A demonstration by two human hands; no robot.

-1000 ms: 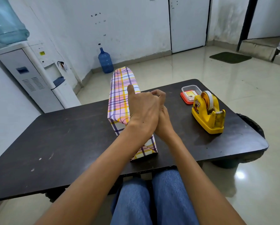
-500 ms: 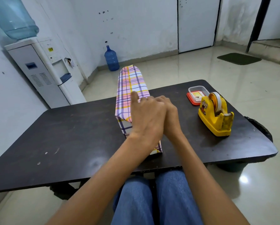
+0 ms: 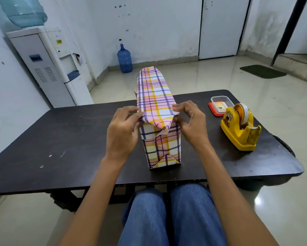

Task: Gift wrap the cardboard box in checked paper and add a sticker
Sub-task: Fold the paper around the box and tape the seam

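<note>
The box wrapped in checked pink, yellow and purple paper (image 3: 155, 96) stands lengthwise on the dark table (image 3: 63, 139), its near end facing me. On that end the side flaps lie folded in, a bottom triangle points up, and the top flap (image 3: 157, 119) droops down loose. My left hand (image 3: 122, 132) pinches the paper at the top left corner of the near end. At the top right corner my right hand (image 3: 191, 121) pinches the paper too.
A yellow tape dispenser (image 3: 239, 128) sits on the table to the right, with a small clear tub on a red lid (image 3: 220, 104) behind it. A water dispenser (image 3: 47, 68) stands at the left wall, a blue water jug (image 3: 124, 59) on the floor beyond.
My hands were pressed together over the near end of the box. They have moved apart to its top corners, uncovering the folded end and the loose top flap.
</note>
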